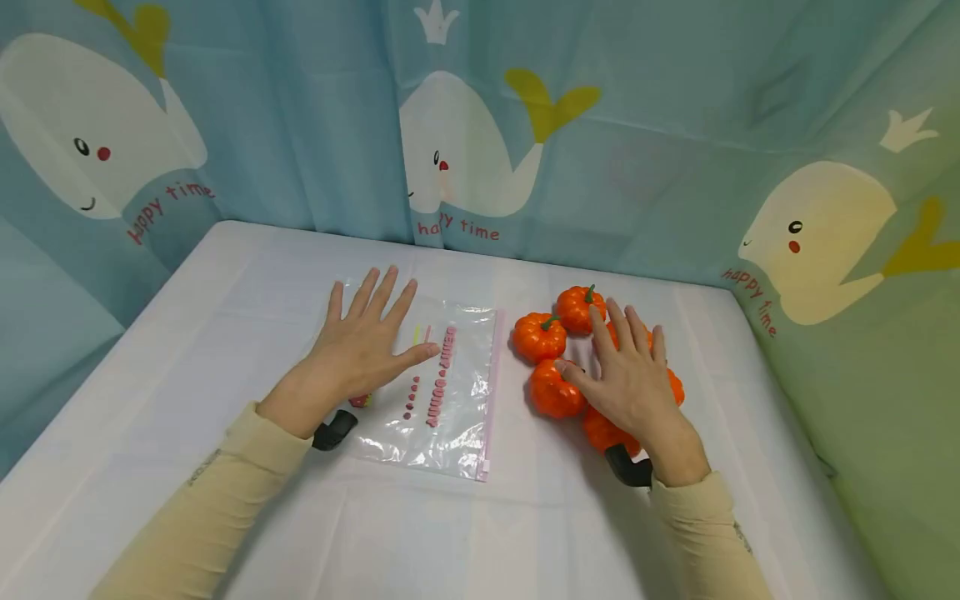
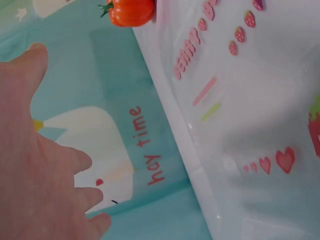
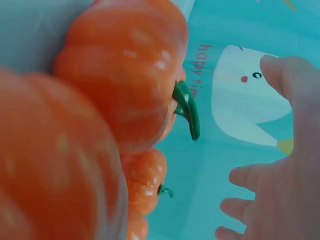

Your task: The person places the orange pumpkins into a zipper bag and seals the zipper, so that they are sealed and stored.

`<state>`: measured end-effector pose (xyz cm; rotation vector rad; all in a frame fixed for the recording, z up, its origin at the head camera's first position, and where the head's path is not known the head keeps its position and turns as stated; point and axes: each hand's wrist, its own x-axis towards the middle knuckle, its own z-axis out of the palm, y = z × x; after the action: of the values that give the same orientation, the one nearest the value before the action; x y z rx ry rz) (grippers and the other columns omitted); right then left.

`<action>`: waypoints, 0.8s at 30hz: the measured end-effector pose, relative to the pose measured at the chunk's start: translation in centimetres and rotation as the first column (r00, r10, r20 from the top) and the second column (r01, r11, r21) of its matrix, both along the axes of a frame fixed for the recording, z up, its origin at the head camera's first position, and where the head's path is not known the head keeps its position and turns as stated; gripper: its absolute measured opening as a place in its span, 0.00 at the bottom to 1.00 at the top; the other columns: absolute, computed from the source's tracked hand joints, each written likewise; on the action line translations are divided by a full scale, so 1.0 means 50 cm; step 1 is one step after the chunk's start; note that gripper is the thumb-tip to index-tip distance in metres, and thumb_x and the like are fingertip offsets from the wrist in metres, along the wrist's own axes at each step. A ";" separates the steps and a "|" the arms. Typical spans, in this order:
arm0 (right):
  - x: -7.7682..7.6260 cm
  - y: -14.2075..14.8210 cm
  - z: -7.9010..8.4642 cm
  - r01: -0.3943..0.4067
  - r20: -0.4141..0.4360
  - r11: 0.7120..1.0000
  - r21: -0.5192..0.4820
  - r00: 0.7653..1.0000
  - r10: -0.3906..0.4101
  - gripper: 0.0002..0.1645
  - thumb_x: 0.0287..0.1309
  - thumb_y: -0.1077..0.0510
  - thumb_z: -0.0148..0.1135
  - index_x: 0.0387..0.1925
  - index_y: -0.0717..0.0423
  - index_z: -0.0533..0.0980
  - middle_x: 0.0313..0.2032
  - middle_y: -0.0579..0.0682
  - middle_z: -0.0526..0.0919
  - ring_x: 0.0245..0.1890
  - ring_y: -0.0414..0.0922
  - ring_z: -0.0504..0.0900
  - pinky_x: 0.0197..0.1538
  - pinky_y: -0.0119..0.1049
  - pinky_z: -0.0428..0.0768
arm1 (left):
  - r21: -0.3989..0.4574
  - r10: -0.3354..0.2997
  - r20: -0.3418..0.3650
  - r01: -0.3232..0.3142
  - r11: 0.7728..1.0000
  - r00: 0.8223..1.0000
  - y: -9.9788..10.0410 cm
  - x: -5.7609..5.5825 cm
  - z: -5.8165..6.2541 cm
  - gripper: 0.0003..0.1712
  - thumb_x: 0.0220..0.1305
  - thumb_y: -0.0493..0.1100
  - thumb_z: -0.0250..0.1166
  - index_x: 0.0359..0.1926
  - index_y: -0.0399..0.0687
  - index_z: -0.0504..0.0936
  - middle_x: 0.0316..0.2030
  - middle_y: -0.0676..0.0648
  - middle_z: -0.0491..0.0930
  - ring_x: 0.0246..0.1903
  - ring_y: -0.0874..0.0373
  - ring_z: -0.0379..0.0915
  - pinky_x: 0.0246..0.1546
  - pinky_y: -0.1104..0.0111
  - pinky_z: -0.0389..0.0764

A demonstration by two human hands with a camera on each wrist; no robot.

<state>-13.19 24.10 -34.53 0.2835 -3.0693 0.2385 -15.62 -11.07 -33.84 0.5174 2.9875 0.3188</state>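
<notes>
A clear zip bag printed with red letters, strawberries and hearts lies flat on the white table. My left hand is spread over its left part, fingers straight, holding nothing. On the right sits a cluster of several small orange pumpkins with green stems. Fingers spread, my right hand is over the right side of that cluster and hides part of it. In the right wrist view, two pumpkins loom close to the camera, with the right hand beside them, nothing in its fingers.
A blue-green curtain with white whales hangs behind the table and along both sides. The bag's pink zip edge faces the pumpkins. Black wrist mounts sit under both wrists.
</notes>
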 end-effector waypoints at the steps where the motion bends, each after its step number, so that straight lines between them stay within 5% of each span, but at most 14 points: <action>1: 0.001 -0.001 -0.002 -0.004 0.001 1.000 -0.015 1.000 0.004 0.56 0.63 0.26 0.48 0.78 0.54 0.46 0.79 0.58 0.43 0.78 0.63 0.41 0.73 0.70 0.37 | 0.003 -0.003 0.000 0.003 1.000 1.000 0.003 -0.001 0.000 0.56 0.65 0.79 0.41 0.80 0.54 0.36 0.79 0.43 0.28 0.79 0.43 0.21 0.72 0.36 0.24; 10: 0.015 -0.010 -0.022 -0.049 -0.009 0.989 -0.141 0.999 0.048 0.53 0.63 0.33 0.56 0.75 0.61 0.53 0.76 0.59 0.53 0.76 0.61 0.52 0.75 0.64 0.49 | 0.014 -0.026 -0.008 0.027 1.000 1.000 0.024 -0.001 -0.003 0.56 0.66 0.77 0.46 0.80 0.51 0.37 0.80 0.43 0.30 0.79 0.43 0.23 0.74 0.39 0.28; 18: 0.025 -0.010 -0.029 -0.042 0.058 0.974 -0.222 0.997 0.056 0.52 0.60 0.29 0.57 0.75 0.55 0.56 0.74 0.56 0.59 0.72 0.58 0.63 0.68 0.61 0.68 | 0.047 -0.061 -0.023 0.062 0.997 0.998 0.058 0.005 -0.012 0.56 0.66 0.73 0.52 0.79 0.45 0.42 0.79 0.41 0.36 0.79 0.42 0.30 0.75 0.39 0.37; 24: 0.025 -0.010 -0.028 -0.057 0.096 0.960 -0.273 0.992 0.086 0.53 0.58 0.28 0.61 0.74 0.52 0.57 0.73 0.53 0.62 0.70 0.55 0.67 0.66 0.58 0.72 | 0.087 -0.074 -0.024 0.076 0.993 0.997 0.085 0.008 -0.018 0.55 0.66 0.70 0.55 0.79 0.43 0.45 0.79 0.40 0.40 0.78 0.41 0.35 0.75 0.40 0.42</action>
<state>-11.94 23.61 -35.95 0.3786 -3.0802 0.6904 -15.23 -6.82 -34.72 0.6432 2.9758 0.4422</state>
